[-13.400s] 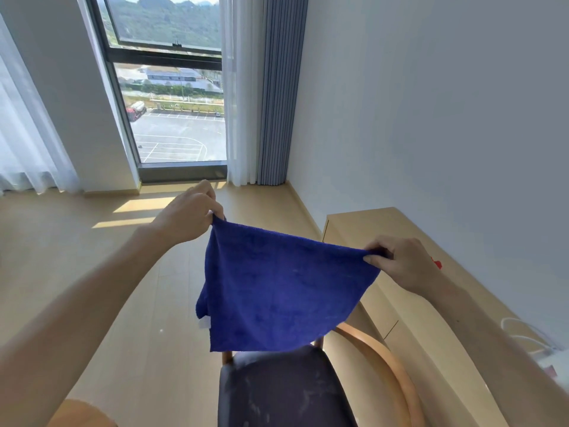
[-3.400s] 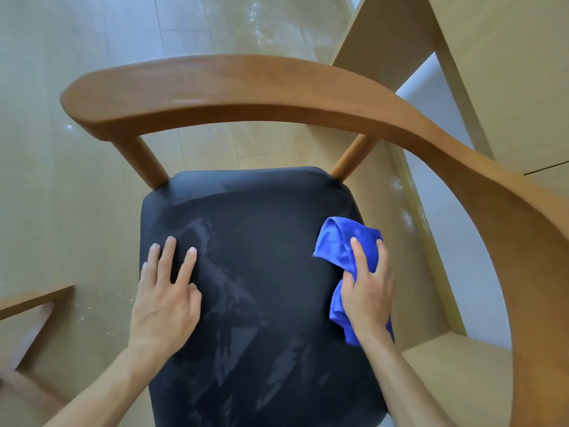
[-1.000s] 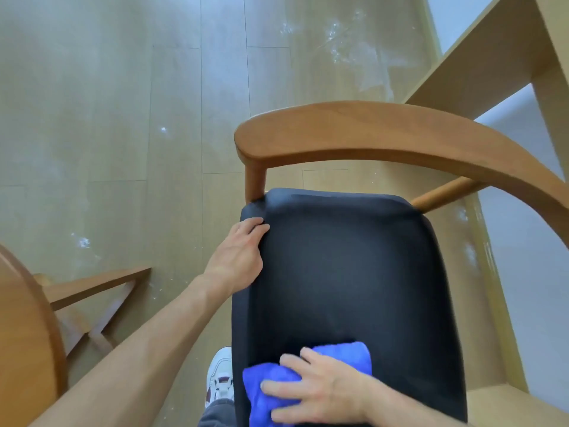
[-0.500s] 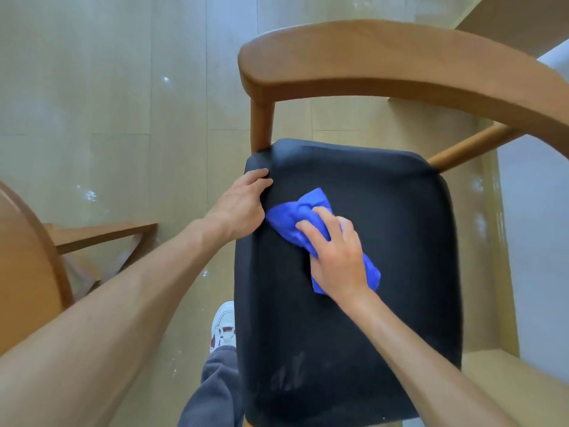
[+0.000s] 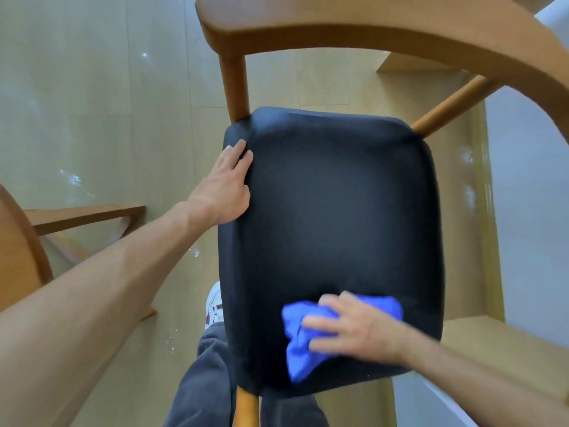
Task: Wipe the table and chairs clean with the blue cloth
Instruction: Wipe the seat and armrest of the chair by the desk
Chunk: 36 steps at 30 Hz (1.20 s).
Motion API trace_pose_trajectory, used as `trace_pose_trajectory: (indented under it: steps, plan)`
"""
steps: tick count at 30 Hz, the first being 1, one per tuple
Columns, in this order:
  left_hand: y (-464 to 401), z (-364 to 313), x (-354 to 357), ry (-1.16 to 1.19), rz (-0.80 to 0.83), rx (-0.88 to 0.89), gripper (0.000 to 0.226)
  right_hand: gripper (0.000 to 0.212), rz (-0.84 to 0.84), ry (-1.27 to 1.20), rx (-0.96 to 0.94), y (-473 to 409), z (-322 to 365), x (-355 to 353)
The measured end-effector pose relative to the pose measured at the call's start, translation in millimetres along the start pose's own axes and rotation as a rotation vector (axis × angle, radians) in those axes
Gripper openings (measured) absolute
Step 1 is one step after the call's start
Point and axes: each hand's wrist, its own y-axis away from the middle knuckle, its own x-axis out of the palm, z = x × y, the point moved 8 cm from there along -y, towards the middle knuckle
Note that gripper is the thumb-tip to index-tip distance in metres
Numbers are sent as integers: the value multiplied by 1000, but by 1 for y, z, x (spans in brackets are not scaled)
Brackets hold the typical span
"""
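My right hand (image 5: 354,329) presses the bunched blue cloth (image 5: 300,343) flat-fingered, now swept back from mid-seat to the black seat (image 5: 332,211)'s near edge while my left hand (image 5: 226,186) steadies the side, so this seat looks nearly done.

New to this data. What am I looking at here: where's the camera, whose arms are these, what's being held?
There is no robot here: a person works with bare hands, and the single wide-angle camera sits on their head, looking forward and down. That is why both forearms enter from the bottom edge and the picture bends at its borders.

Below is a wooden chair with a curved backrest and a black padded seat. The left hand rests on the seat's left edge, fingers fairly straight, apparently steadying the chair. The right hand presses a bunched blue cloth onto the near part of the seat; it is blurred, which suggests wiping motion.

Also visible: the person's grey trouser leg, a white shoe, and a light wood floor.
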Motion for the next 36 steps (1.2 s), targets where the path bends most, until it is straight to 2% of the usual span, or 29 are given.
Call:
trace_pose_trajectory:
  steps: [2, 5, 7, 9, 11, 12, 14, 16, 18, 23, 27, 29, 31, 33, 36]
  plan:
    - [0, -2, 2, -2, -22, -5, 63, 28, -97, 120, 182, 23, -74, -24]
    - [2, -4, 4, -5, -46, -26, 64, 46, -218, 137, 667, 57, -165, -51]
    - [2, -3, 5, -10, -51, -30, 64, 46, -329, 127, 929, 62, -173, -52]
    - [2, -3, 5, -4, -50, -25, 65, 41, -426, 140, 1078, 54, -148, -46]
    - [2, -3, 5, 0, -52, -29, 65, 37, -450, 77, 1047, 37, -108, -33]
    - [2, -3, 5, 1, -57, -31, 65, 36, -433, 41, 967, 26, -83, -23]
    - [2, -2, 6, 11, -61, -35, 66, 33, -323, -35, 718, -3, -18, 0]
    - [1, -1, 6, 16, -61, -36, 67, 19, -167, -79, 395, -31, 58, 30]
    - [0, 1, 6, 10, -50, -29, 67, 12, -70, -108, 190, -47, 106, 51]
    - [-2, 5, 4, -10, -20, -2, 65, 24, -28, -5, 25, -32, 83, 45]
    - [-1, 6, 5, -26, 7, -1, 67, 33, -66, 65, 176, 23, 4, 20]
    - [1, 4, 5, -51, 7, -2, 68, 36, -80, 72, 447, 56, -44, 6]
    - [5, 0, 6, -102, 5, -15, 69, 35, -87, 43, 806, 90, -76, -3]
    - [12, -8, 12, -177, 21, 7, 70, 42, -194, 45, 968, 101, -74, -10]
    - [23, -32, 31, -373, 57, 187, 75, 50, -282, 46, 1152, 106, -64, -7]
